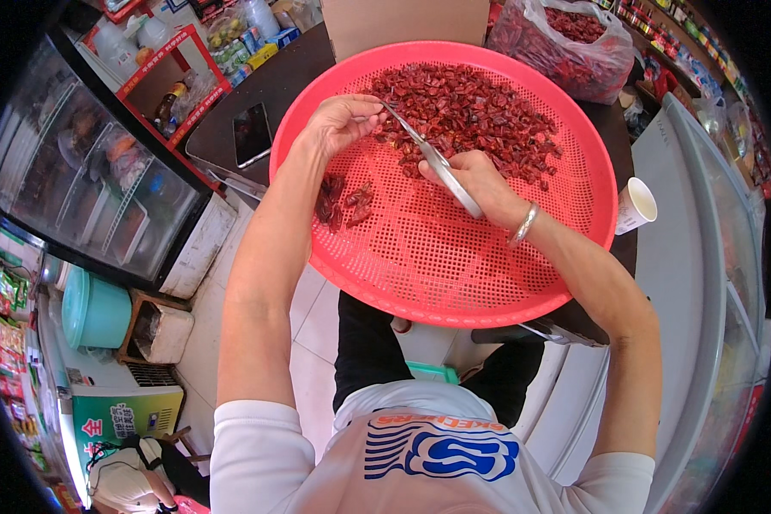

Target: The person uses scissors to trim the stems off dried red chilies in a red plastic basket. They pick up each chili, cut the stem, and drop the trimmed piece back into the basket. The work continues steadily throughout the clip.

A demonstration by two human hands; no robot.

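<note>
A large round red plastic sieve basket lies before me. Cut pieces of dried red chili are heaped across its far side. At its left, a few longer dried chilies lie by the rim. My right hand grips a pair of metal scissors, whose blades point up and left. Over the sieve's left part, the fingertips of my left hand are pinched together at the blade tips. Whatever they pinch is too small and covered to make out.
A clear bag of dried chilies and a cardboard box stand behind the sieve. A phone lies on the dark table, left. Right of the rim is a paper cup. Another person is at lower left.
</note>
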